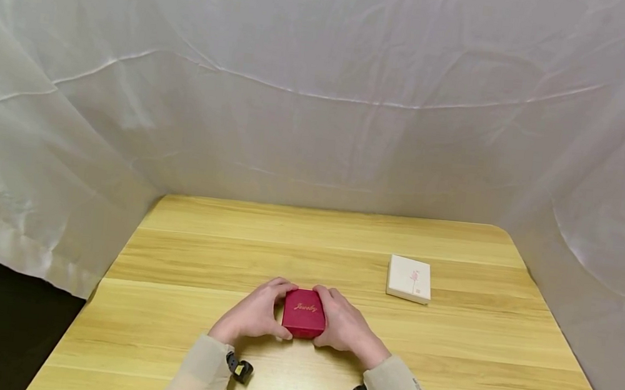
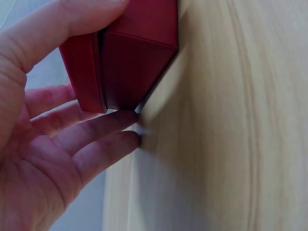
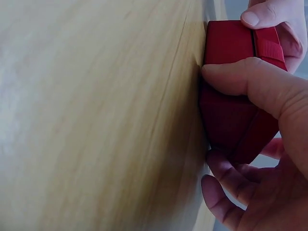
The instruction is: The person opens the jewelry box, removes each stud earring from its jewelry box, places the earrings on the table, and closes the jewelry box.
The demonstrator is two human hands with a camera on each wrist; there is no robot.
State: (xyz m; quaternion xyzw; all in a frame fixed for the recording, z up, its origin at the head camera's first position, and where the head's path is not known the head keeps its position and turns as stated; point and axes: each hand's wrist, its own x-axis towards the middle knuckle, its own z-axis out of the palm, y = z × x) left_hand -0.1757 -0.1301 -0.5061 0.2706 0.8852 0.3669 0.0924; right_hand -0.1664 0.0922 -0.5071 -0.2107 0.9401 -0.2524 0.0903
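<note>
A red jewelry box (image 1: 304,313) with gold "Jewelry" lettering on its lid sits on the wooden table before me, between both hands. My left hand (image 1: 256,315) grips its left side, thumb at the near corner and fingers round the far one. On the opposite side my right hand (image 1: 347,325) holds it the same way. In the left wrist view the thumb lies on the red box (image 2: 139,57), and a dark seam runs between lid and base. The right wrist view has the right thumb (image 3: 231,77) pressed on the near face, beside a ribbed tab (image 3: 270,50).
A white box (image 1: 409,278) with a pink flower print lies farther back on the right of the table (image 1: 199,259). Pale cloth (image 1: 323,139) hangs behind the table and along both sides. Each wrist carries a small black camera (image 1: 242,371).
</note>
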